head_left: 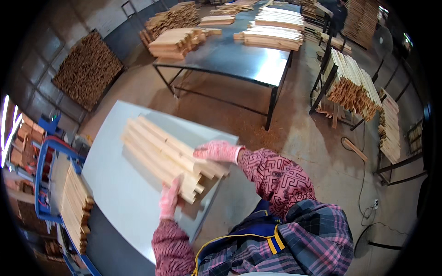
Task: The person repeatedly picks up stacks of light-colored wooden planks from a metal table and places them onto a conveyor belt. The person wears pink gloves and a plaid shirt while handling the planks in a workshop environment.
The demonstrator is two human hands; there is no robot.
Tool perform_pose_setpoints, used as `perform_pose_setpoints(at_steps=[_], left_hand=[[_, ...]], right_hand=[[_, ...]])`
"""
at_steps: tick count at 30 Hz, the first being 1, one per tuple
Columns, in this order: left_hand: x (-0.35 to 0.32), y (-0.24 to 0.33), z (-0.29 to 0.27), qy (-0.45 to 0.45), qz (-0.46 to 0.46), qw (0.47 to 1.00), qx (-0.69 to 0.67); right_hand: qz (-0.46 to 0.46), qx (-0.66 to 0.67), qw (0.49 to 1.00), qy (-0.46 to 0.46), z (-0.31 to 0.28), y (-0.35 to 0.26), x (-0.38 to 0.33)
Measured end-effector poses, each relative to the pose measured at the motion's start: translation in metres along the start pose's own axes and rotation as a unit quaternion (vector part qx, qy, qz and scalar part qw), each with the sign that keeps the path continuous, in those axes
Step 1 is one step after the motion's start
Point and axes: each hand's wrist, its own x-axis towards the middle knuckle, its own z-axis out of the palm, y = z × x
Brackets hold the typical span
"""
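A bundle of several pale wooden strips [159, 149] lies lengthwise on a light grey tabletop [108, 184], with their near ends uneven. My left hand [170, 200], in a pinkish knit glove, presses against the near left side of the bundle, thumb upward. On the opposite side, my right hand [218, 151], gloved likewise, has its fingers along the outer strip. The strips are held between both hands. The undersides of the strips and some of my fingertips are hidden.
Left of me, a blue machine frame [42, 184] stands beside a row of wooden strips [75, 207]. Ahead is a dark metal table [216, 62] with timber stacks [271, 34]. A loaded rack [352, 85] stands at right; a cable [361, 193] lies on the floor.
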Motion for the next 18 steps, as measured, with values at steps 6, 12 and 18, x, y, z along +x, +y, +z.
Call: perform_pose_setpoints(at_steps=[6,12,18], left_hand=[[-0.005,0.046,-0.030,0.306,-0.161,0.938,0.012],[0.092,0.272,0.043,0.359,0.202,0.911,0.015],[0.276,0.417,0.241,0.108,0.317,0.914,0.229]], right_hand=[[-0.028,0.129,0.991,0.011,-0.079,0.131,-0.058],[0.295,0.050,0.953,0.059,-0.209,0.306,-0.172],[0.293,0.123,0.926,0.202,-0.324,0.382,-0.170]])
